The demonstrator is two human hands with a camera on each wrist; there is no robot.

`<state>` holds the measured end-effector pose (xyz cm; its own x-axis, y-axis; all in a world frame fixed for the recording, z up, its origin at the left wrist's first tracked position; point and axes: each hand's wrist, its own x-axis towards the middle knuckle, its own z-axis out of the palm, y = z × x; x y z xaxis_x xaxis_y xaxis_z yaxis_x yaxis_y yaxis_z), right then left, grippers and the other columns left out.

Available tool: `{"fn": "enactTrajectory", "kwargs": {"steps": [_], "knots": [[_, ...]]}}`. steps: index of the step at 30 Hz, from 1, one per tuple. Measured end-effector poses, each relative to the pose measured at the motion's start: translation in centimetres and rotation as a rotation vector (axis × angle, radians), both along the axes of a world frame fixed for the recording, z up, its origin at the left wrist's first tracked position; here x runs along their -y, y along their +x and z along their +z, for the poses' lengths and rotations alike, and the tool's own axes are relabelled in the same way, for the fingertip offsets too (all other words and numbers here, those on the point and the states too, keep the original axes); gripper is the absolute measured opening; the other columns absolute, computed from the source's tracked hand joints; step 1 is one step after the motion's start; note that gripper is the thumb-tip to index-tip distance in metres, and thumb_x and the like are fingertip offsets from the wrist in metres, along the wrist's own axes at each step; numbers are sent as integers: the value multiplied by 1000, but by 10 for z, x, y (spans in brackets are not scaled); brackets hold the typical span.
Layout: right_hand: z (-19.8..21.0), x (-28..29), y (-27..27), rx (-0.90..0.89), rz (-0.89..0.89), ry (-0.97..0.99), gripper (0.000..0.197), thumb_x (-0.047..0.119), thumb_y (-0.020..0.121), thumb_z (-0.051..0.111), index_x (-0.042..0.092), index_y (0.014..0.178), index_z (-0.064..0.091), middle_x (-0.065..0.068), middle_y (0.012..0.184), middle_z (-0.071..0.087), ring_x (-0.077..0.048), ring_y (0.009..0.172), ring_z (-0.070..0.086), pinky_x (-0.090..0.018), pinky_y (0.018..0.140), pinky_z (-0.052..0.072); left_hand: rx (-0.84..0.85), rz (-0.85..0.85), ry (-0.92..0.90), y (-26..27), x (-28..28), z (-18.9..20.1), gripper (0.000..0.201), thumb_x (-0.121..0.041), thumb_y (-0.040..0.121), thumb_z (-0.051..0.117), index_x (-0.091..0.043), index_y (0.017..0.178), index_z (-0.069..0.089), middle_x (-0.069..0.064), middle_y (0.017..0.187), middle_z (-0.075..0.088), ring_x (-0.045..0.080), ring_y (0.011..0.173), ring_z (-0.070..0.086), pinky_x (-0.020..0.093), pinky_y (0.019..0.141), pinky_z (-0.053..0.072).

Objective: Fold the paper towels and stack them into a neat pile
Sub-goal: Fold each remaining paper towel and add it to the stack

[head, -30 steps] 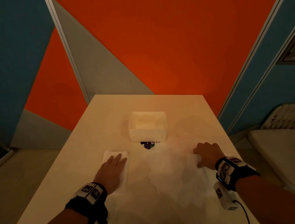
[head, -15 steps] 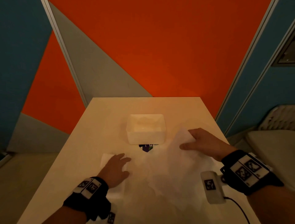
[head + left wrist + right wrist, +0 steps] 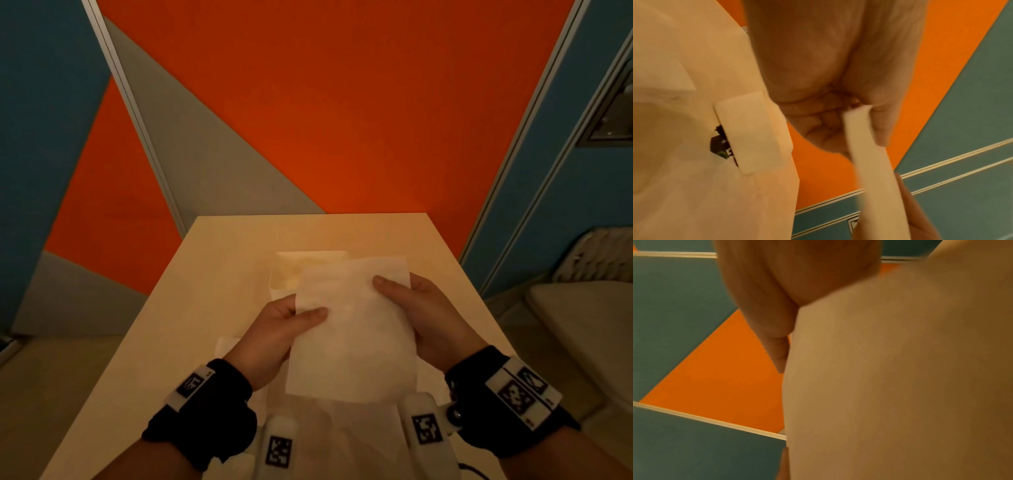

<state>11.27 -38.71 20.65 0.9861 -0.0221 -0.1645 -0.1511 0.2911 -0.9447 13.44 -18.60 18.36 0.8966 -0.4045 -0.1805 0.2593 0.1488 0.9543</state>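
One paper towel (image 3: pixel 352 329) raised above bench (image 3: pixel 219 267), pinched between left hand (image 3: pixel 274 339) and right hand (image 3: pixel 424 318). Folded towel (image 3: pixel 227 344) lies beside left hand; loose sheets (image 3: pixel 359 431) beneath hands remain unfolded.

— Where is the paper towel (image 3: pixel 352 329) sitting? 
— It's hanging white and limp above the bench (image 3: pixel 212 274), with both side edges being pinched.
— Any others? 
— A folded towel (image 3: pixel 227 346) is lying flat on the bench, lower left of it.
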Motion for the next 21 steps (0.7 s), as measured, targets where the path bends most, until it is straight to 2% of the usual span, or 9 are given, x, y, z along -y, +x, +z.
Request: {"fn": "enactTrajectory", "kwargs": {"steps": [2, 4, 7, 10, 13, 16, 19, 21], "knots": [[-1, 2, -2, -7, 44, 1, 36, 23, 81, 63, 15, 116, 64, -7, 110, 72, -27, 99, 69, -44, 84, 57, 41, 95, -27, 1, 2, 2, 21, -12, 79, 63, -7, 99, 70, 11, 99, 73, 23, 83, 70, 32, 69, 58], [-2, 5, -4, -14, 97, -14, 46, 22, 74, 68, 16, 119, 62, -8, 113, 71, -29, 101, 68, -46, 84, 56, 77, 162, -32, 2, 3, 5, 16, -7, 83, 61, -8, 96, 70, 10, 93, 74, 21, 77, 70, 29, 61, 56], [-3, 8, -7, -8, 130, -1, 49, 8, 74, 66, 15, 122, 61, -13, 113, 70, -33, 103, 67, -47, 84, 57, 93, 203, -52, 4, 1, 7, 20, -6, 85, 59, -7, 103, 69, 12, 97, 73, 23, 81, 69, 32, 65, 58], [-3, 12, -7, 4, 111, 33, 44, 2, 79, 61, 14, 121, 62, -18, 111, 70, -35, 100, 67, -46, 82, 55, 75, 168, -84, 4, -1, 8, 25, -8, 87, 57, -9, 110, 66, 13, 102, 72, 27, 87, 70, 37, 71, 59], [-3, 15, -5, 33, 60, 49, 32, -2, 84, 55, 12, 110, 69, -18, 104, 71, -31, 90, 68, -40, 75, 58, 75, 127, -101, 3, -5, 8, 27, -6, 91, 52, -14, 113, 65, 9, 106, 72, 24, 92, 69, 36, 76, 58], [-1, 19, -5, 70, 29, 41, 25, -4, 87, 52, 7, 96, 72, -14, 96, 73, -25, 83, 71, -33, 69, 60, 59, 92, -91, 2, -7, 10, 28, -11, 85, 56, -14, 111, 67, 9, 109, 71, 25, 98, 67, 39, 84, 54], [1, 20, -7, 94, 10, 0, 28, -5, 88, 50, 8, 86, 75, -14, 93, 73, -27, 81, 70, -32, 68, 60, 41, 57, -91, 3, -12, 13, 25, -21, 76, 61, -12, 96, 74, 13, 101, 73, 24, 87, 69, 33, 75, 57], [0, 22, -7, 116, -11, -22, 32, -3, 85, 48, 9, 77, 77, -23, 87, 67, -37, 73, 58, -36, 62, 52, 7, 40, -113, 4, -16, 16, 23, -24, 80, 59, -10, 83, 76, 13, 93, 73, 22, 78, 69, 30, 68, 56]]}}
